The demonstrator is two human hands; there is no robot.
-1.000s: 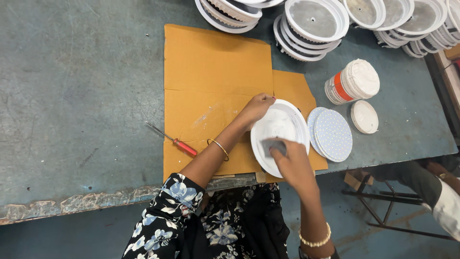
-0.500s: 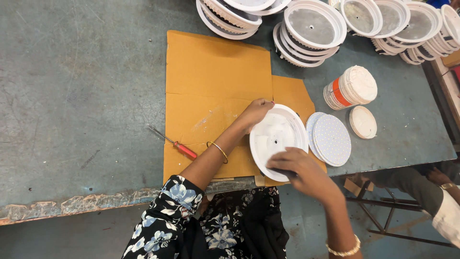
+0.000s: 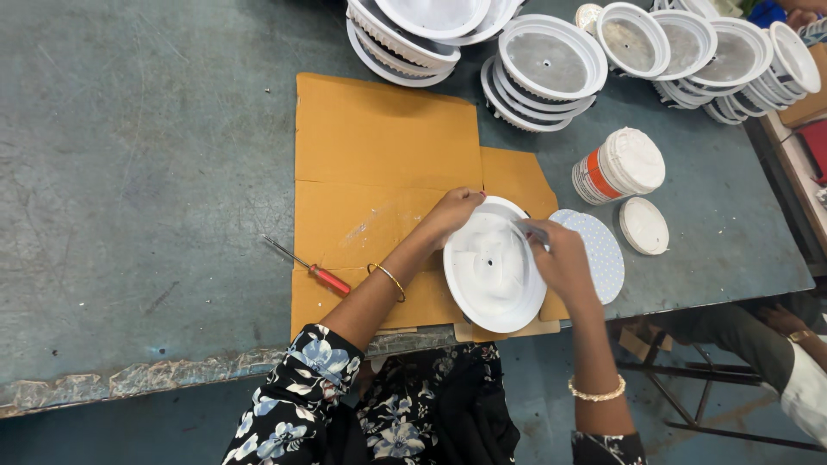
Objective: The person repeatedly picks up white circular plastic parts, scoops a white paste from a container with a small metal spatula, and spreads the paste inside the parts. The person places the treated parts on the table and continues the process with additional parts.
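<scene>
A round white plastic housing (image 3: 488, 274) lies tilted on a sheet of brown cardboard (image 3: 379, 146) at the near table edge. My left hand (image 3: 451, 213) grips its upper left rim. My right hand (image 3: 558, 258) rests on its right side, fingers closed on a small grey tool (image 3: 532, 231) whose tip touches the housing's upper right. A stack of perforated white discs (image 3: 600, 251) lies just right of the housing, partly hidden by my right hand.
A red-handled screwdriver (image 3: 308, 266) lies on the cardboard's left edge. A white tub with an orange band (image 3: 617, 166) and its loose lid (image 3: 643, 226) sit at right. Stacks of white housings (image 3: 543, 69) line the far edge. Another person (image 3: 801, 370) sits at lower right.
My right hand has moved from the housing's lower middle up to its upper right edge. My left hand has kept its grip on the rim.
</scene>
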